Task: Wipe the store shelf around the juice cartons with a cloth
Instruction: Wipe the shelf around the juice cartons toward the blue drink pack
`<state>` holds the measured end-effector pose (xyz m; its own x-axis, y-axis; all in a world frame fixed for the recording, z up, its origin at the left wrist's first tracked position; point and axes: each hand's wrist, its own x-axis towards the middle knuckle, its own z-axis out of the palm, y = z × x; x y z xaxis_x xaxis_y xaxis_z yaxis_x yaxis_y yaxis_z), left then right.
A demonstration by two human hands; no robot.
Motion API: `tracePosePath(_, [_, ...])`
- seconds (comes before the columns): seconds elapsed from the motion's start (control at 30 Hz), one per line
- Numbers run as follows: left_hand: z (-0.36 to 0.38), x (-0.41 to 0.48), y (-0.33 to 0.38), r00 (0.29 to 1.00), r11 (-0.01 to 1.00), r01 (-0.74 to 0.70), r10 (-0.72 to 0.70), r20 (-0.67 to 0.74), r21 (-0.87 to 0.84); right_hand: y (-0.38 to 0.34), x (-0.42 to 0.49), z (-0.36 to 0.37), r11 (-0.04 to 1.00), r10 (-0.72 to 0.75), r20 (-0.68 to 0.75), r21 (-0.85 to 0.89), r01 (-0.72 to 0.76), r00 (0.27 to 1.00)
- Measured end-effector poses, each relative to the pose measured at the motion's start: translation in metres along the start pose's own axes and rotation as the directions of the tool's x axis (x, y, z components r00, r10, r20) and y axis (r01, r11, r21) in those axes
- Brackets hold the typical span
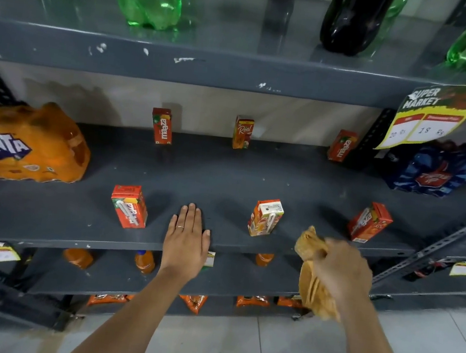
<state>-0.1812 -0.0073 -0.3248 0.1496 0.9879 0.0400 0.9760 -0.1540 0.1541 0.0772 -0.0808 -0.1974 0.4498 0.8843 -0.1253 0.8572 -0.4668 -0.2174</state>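
Six juice cartons stand spaced in two rows on the grey shelf. At about five o'clock from its middle, the right hand is closed around a bunched orange cloth at the shelf's front lip; whether the cloth touches the surface I cannot tell. The left hand lies flat, fingers together, gripping nothing, between the two nearest cartons. I judge the wiping barely begun; next the cloth should sweep the bare lanes without toppling cartons. Readable: "maaza" and "Real" on cartons, "FANTA" on the pack at nine o'clock, "SUPER MARKET" and "18 Rs" on the tag at two o'clock.
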Motion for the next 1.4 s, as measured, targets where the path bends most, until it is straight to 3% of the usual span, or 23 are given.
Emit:
tracePosePath(0.07, [0.002, 0.0, 0.0, 1.0, 1.0, 0.006, -0.006, -0.023, -0.005, -0.007, 0.028, -0.021, 0.997, -0.035, -0.052, 0.067, 0.039, 0.998])
tracePosePath(0.23, [0.008, 0.002, 0.002, 0.998, 0.999, 0.038, -0.038, -0.042, -0.012, -0.055, 0.128, -0.05, 0.948, -0.312, -0.271, -0.024, 0.318, 0.91])
tracePosePath(0.33, [0.012, 0.002, 0.005, 0.993, 0.996, 0.094, -0.094, -0.066, -0.004, -0.083, 0.199, -0.039, 0.892, -0.446, -0.137, -0.151, 0.426, 0.884])
tracePosePath(0.43, [0.011, 0.002, 0.008, 0.989, 0.992, 0.124, -0.123, -0.078, 0.001, -0.084, 0.266, 0.004, 0.91, -0.401, 0.033, -0.107, 0.402, 0.916])
tracePosePath(0.5, [0.008, 0.002, 0.01, 0.988, 0.994, 0.109, -0.111, -0.108, -0.026, -0.08, 0.279, 0.03, 0.921, -0.329, 0.097, -0.186, 0.342, 0.939])
tracePosePath(0.57, [0.007, 0.002, 0.011, 0.987, 0.994, 0.1, -0.104, -0.124, -0.035, -0.081, 0.259, 0.039, 0.922, -0.283, 0.051, -0.259, 0.287, 0.958])
tracePosePath(0.8, [0.01, 0.004, 0.013, 0.982, 0.99, 0.13, -0.135, -0.134, -0.048, -0.012, 0.135, 0.042, 0.866, -0.399, 0.15, -0.262, 0.426, 0.904])
tracePosePath(0.97, [0.012, 0.005, 0.011, 0.983, 0.992, 0.123, -0.127, -0.133, -0.042, 0.035, 0.043, 0.035, 0.78, -0.564, 0.222, -0.172, 0.601, 0.795])
tracePosePath(1.07, [0.012, 0.003, 0.011, 0.987, 0.993, 0.11, -0.113, -0.112, -0.035, 0.043, 0.043, 0.027, 0.848, -0.505, 0.232, -0.045, 0.528, 0.831])
tracePosePath(1.23, [0.01, 0.001, 0.007, 0.992, 0.997, 0.067, -0.072, -0.105, -0.048, 0.01, 0.105, -0.002, 0.936, -0.351, -0.068, 0.008, 0.353, 0.934])
tracePosePath(1.3, [0.011, 0.0, 0.004, 0.993, 0.997, 0.048, -0.054, -0.108, -0.054, -0.004, 0.119, 0.012, 0.932, -0.363, -0.023, -0.025, 0.362, 0.932])
tracePosePath(1.4, [0.012, 0.0, 0.003, 0.991, 0.996, 0.034, -0.044, -0.124, -0.079, -0.007, 0.108, 0.043, 0.962, -0.265, 0.051, -0.06, 0.268, 0.963])
